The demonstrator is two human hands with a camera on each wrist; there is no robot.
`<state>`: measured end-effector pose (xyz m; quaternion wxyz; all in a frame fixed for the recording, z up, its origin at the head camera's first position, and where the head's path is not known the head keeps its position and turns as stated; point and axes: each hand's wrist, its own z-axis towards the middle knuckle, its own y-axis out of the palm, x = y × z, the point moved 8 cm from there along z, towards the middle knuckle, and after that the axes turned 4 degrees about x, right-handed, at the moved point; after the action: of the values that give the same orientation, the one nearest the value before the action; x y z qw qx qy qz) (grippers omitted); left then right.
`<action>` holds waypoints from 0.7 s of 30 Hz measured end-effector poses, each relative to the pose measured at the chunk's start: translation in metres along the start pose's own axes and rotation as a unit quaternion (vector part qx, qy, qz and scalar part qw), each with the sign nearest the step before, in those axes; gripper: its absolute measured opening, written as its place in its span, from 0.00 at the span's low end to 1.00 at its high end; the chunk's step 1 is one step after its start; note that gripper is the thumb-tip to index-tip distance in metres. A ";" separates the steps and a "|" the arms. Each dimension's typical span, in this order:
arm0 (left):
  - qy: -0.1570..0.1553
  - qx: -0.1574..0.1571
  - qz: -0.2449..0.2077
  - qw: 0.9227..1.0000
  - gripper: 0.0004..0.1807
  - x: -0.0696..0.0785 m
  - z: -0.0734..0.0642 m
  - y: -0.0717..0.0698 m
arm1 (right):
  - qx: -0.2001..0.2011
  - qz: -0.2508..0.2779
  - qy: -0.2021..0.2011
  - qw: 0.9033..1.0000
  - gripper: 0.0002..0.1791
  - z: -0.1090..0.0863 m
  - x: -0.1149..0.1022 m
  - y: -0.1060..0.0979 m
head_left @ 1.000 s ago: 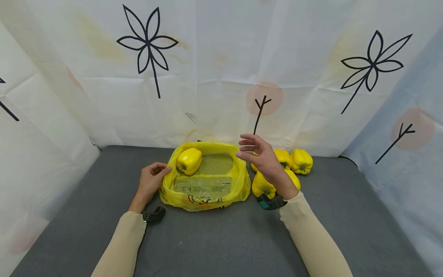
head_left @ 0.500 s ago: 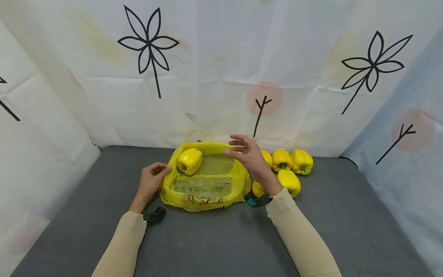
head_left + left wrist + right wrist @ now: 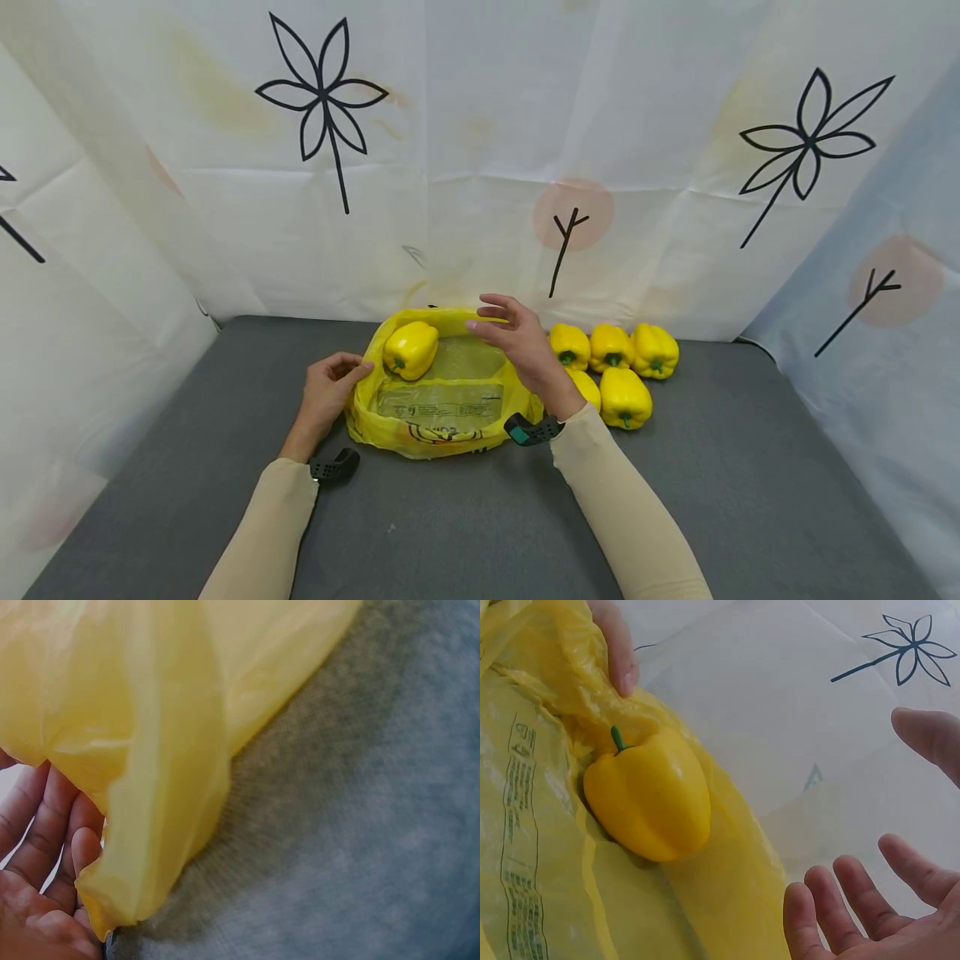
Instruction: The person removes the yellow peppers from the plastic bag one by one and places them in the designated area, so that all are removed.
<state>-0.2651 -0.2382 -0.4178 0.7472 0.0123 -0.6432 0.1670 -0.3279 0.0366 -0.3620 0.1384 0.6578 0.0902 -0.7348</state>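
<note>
A yellow plastic bag (image 3: 375, 429) lies with its mouth spread wide on the grey table. Inside it, at the left, rests one yellow bell pepper (image 3: 411, 350); its green stem shows in the right wrist view. My left hand (image 3: 327, 389) pinches the bag's left rim, and the bag hides part of its fingers in the left wrist view. Over the bag's right side hovers my right hand (image 3: 522, 346), its fingers spread and relaxed with nothing in them. In the right wrist view this hand (image 3: 889, 915) is apart from the pepper.
Several more yellow bell peppers (image 3: 626, 398) stand in two rows just right of the bag, one partly behind my right wrist. A white cloth (image 3: 480, 250) with drawn flowers hangs close behind the table and along both sides.
My right hand has moved left from above the pepper group to over the bag, uncovering more of the peppers. The left hand and the bag have stayed in place.
</note>
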 end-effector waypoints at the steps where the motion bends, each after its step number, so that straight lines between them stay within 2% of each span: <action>1: 0.000 0.001 0.002 1.000 0.14 0.001 0.000 0.000 | 0.002 0.006 0.003 1.000 0.32 0.001 0.001 0.001; 8: -0.002 0.002 0.012 1.000 0.14 0.003 -0.001 0.001 | 0.019 0.020 0.021 0.999 0.30 0.007 0.010 0.010; 14: -0.001 0.000 0.007 1.000 0.14 0.003 -0.001 0.001 | 0.023 0.030 0.032 0.999 0.33 0.013 0.021 0.017; 21: 0.008 0.003 0.009 1.000 0.13 0.003 -0.001 0.001 | 0.043 0.011 0.034 0.998 0.34 0.019 0.033 0.026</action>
<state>-0.2642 -0.2369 -0.4155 0.7506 0.0073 -0.6370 0.1752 -0.3407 0.0036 -0.3913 0.1149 0.6885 0.0559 -0.7139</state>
